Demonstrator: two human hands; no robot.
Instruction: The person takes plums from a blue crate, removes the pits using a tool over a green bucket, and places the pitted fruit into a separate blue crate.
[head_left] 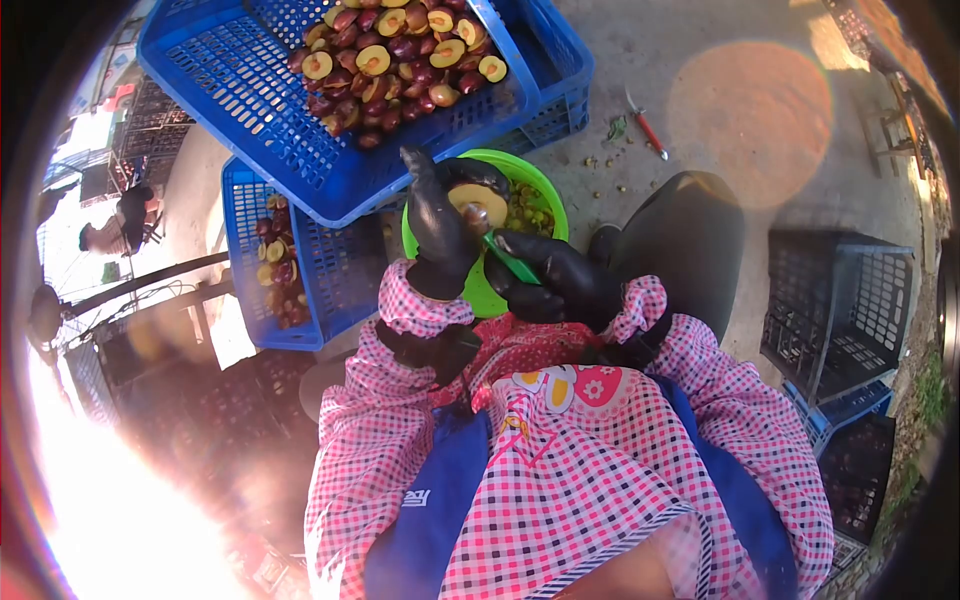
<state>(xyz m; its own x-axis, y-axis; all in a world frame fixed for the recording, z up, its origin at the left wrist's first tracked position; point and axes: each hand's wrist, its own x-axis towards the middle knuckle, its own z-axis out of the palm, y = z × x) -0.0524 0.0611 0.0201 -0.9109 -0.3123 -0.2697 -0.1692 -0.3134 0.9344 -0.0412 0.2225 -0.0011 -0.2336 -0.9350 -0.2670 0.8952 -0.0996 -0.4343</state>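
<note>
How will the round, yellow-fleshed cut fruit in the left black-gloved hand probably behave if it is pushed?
The cut fruit may rock rather than roll freely: its face looks flat, while the dark-red fruit pieces in the blue plastic crate show rounded skins. It could slip, because its flesh is exposed. It is probably light, since the left hand holds it up.

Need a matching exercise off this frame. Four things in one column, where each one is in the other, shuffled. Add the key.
Column 1
1. Cut fruit half
2. Green-handled tool
3. Red-handled tool
4. Lime-green basin

Column 2
A. Lying on the ground, out of both hands
B. Gripped in the gloved right hand
C. Below the hands, with small yellowish-green bits inside
D. Held in the gloved left hand

Pairs: 1-D, 2-B, 3-A, 4-C
</note>
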